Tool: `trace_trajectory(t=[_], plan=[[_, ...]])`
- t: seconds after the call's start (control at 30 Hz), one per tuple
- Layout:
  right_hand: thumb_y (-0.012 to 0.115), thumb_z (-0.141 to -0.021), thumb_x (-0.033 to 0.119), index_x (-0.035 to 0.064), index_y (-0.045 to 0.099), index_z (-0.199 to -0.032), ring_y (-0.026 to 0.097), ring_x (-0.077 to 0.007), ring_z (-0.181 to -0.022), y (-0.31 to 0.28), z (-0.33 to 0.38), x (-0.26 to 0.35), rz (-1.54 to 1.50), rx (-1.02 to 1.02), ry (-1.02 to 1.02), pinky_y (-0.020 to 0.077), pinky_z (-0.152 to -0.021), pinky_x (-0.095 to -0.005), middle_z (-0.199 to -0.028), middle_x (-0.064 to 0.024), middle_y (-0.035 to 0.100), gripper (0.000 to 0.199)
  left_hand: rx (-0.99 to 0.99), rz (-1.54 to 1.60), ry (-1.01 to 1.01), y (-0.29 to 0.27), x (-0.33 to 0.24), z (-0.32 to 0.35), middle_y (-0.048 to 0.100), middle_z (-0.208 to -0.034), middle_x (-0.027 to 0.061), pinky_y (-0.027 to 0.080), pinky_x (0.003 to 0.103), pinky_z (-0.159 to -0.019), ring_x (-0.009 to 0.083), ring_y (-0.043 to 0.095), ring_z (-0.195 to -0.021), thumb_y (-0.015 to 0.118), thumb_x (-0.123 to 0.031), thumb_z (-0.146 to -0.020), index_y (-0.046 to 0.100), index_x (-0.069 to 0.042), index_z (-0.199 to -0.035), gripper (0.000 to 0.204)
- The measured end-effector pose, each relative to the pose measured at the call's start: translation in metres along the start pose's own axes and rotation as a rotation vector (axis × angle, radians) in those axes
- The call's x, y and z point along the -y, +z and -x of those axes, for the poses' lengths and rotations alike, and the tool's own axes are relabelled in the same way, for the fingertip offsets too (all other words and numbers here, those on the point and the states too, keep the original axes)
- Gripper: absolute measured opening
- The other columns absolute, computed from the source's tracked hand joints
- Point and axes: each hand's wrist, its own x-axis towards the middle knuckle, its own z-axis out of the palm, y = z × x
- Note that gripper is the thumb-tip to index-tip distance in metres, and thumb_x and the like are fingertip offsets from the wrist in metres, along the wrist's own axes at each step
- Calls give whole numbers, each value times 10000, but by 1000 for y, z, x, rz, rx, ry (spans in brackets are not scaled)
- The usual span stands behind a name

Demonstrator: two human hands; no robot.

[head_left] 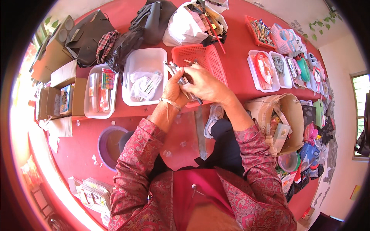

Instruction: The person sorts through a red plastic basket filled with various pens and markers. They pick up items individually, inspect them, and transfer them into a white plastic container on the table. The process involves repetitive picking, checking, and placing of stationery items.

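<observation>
Sorting in progress, by the look of it: both hands meeting over the near edge of the red perforated plastic basket (208,61). Left hand (174,90) closed around a bundle of slim grey-and-dark pens (178,75), tips fanning up toward the white rectangular plastic tub (144,77) just beside the basket. Right hand (204,84) curled over the same bundle, fingers pinching one or two pens (exact count hard to tell). Bundle held above the red tabletop (235,42), between tub and basket, touching neither as far as visible. A second white tub with coloured packets (101,90) further left; a brown cardboard box (287,115) of mixed goods to the right. Likely step: gathering or squaring up the pens. Next move probably calls for a firm left-hand grip while the right draws out or aligns a single pen without spilling the rest.
</observation>
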Motion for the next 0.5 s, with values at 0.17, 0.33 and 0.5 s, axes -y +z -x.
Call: trace_trajectory(t=[0.17,0.33,0.5], plan=[[626,-698,189,-2,595,-847,586,-198,-729,-32,-6,-3,-293,-211,200,448,-674,-310,-767,-126,605,245,-175,-28,151,-14,-23,-5,526,-629,29,474,262,-509,151,529,-547,498,-147,-835,482,-89,-747,107],[578,-739,149,21,616,-777,489,-64,-512,-37,-5,-92,-153,-282,498,419,-491,-223,-632,-2,568,139,-185,-28,292,2,-47,9,357,-511,-37,315,198,-398,80,371,-449,583,-141,-791,459,-116,-677,171],[574,-692,143,53,634,-675,541,-145,-440,33,3,-191,-79,-1,696,445,-451,-279,-560,-60,584,110,-186,-40,234,-6,-48,5,358,-498,-35,293,203,-393,80,355,-430,559,-105,-779,430,-112,-642,188]])
